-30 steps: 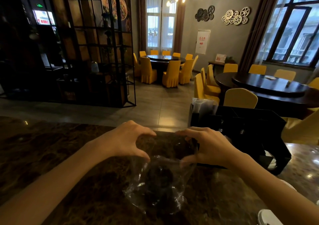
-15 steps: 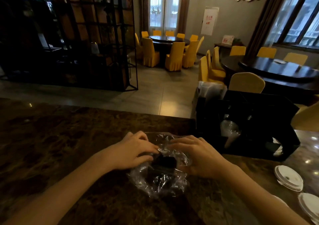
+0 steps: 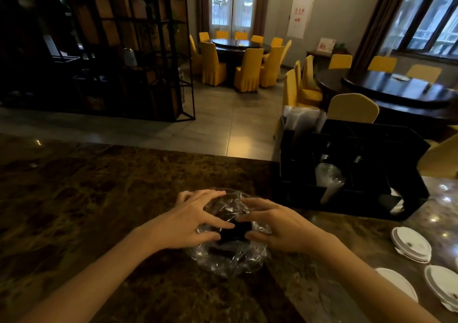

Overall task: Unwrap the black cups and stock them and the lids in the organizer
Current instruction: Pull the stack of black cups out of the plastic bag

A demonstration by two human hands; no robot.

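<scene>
A stack of black cups (image 3: 234,231) in a crumpled clear plastic wrap (image 3: 230,260) lies on the dark marble counter (image 3: 86,199), seen end-on. My left hand (image 3: 190,221) grips the wrap from the left and my right hand (image 3: 275,226) grips it from the right, fingers curled over the top, thumbs at the near side. The black organizer (image 3: 357,169) stands to the right behind the hands, with clear cups (image 3: 328,179) in one slot. White lids (image 3: 411,244) lie on the counter at the far right.
More white lids (image 3: 443,288) sit near the right edge. A clear bag (image 3: 302,119) stands up in the organizer's back left corner. Beyond the counter are a floor, yellow chairs, round dark tables and a black shelf unit.
The camera has tilted down. Both hands have come lower and closer together on the wrapped cups, and the wrap is more bunched than a second ago.
</scene>
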